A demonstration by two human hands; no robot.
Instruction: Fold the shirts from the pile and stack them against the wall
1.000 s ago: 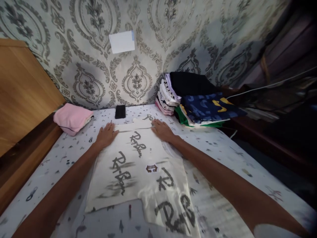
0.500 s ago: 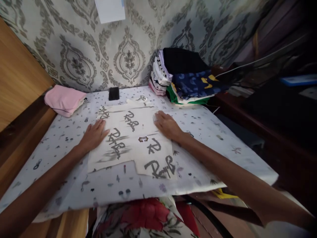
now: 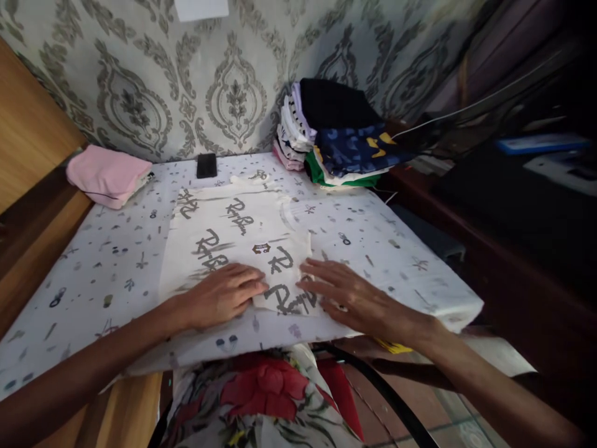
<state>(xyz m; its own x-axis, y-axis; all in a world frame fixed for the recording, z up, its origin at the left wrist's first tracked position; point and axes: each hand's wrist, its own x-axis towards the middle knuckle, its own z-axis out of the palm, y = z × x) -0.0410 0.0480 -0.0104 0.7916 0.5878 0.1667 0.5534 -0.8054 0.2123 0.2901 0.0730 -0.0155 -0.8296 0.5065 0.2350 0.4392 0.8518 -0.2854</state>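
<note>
Lying on patterned white cloth (image 3: 364, 249): printed garment (image 3: 240, 239); ornate wallpaper (image 3: 236, 93) behind.

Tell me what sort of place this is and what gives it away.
Probably a room in a home: a wall with ornate patterning, a table under a printed cloth, and a stack of folded clothes towards its back right.
</note>
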